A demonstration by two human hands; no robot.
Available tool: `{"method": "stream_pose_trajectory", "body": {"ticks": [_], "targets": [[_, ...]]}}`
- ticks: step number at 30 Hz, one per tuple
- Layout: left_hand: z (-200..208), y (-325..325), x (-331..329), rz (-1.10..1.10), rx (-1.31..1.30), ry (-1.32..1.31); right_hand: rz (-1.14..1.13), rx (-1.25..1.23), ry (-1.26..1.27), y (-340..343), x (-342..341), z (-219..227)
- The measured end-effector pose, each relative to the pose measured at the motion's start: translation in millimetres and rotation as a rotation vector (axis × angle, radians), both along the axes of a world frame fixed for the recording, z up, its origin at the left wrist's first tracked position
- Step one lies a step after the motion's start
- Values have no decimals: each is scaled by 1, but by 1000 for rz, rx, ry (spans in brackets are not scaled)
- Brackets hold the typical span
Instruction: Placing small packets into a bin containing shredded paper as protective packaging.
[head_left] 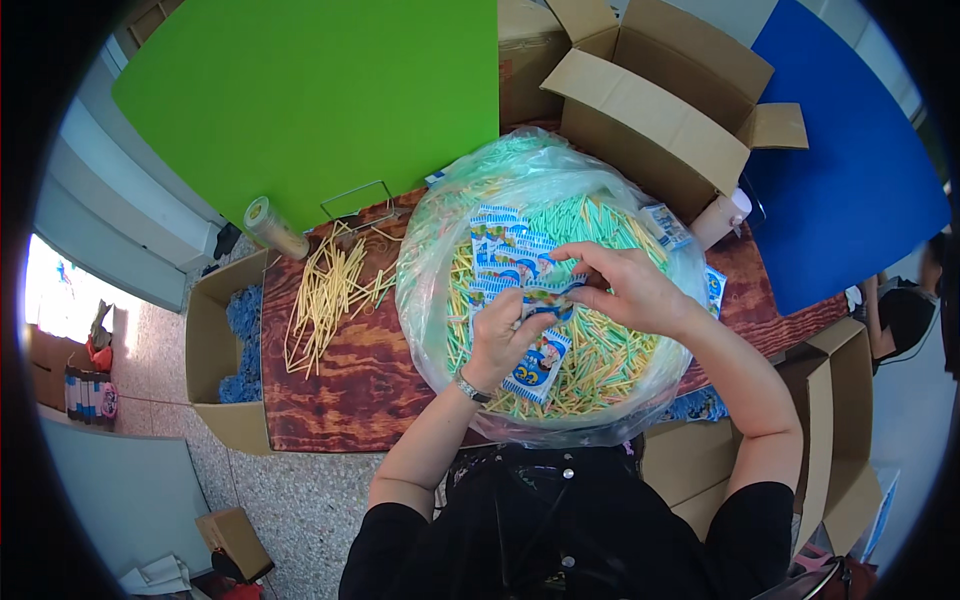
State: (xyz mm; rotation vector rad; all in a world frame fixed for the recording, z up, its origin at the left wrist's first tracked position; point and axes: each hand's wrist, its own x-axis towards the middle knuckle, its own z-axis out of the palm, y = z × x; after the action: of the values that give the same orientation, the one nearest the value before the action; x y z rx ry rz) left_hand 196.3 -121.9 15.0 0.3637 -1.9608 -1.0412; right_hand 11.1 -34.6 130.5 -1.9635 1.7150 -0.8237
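Note:
Over a large clear plastic bag (425, 330) heaped with thin green, yellow and orange sticks (610, 375), my two hands meet. My left hand (500, 340), with a watch on its wrist, pinches the near left side of a small blue-and-white packet (545, 298). From the right, my right hand (635, 290) grips the same packet between thumb and fingers. Similar blue packets (497, 222) lie in an overlapping row on the sticks just beyond. Another packet (541, 366) rests below my left hand. My fingers partly hide the held packet.
Loose yellow sticks (325, 300) lie on the wood-grain table (350, 415), near a clear canister (273, 230) and a wire stand (362, 205). An open carton (650, 115) stands behind the bag. Cartons (228, 425) flank the table. Another person (905, 320) is at far right.

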Motion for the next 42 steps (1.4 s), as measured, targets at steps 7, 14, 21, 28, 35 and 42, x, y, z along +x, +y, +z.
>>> {"method": "stream_pose_trajectory", "body": {"ticks": [7,14,21,28,35,42], "targets": [[-10,-14,47,283,145,-25,-53,-199,-113,-10,42,-45],[-43,-3,71,327,-47,-301,-173,29,-283,-22,64,-127],[-70,-5,56,237,-71,-501,-289,71,232,19,25,-128],[-60,4,51,311,-174,-506,-254,80,210,31,24,-152],[-38,14,50,371,-278,-364,-163,-259,583,40,15,-138],[-12,38,23,151,-273,-283,-154,-324,598,49,11,-104]]}}
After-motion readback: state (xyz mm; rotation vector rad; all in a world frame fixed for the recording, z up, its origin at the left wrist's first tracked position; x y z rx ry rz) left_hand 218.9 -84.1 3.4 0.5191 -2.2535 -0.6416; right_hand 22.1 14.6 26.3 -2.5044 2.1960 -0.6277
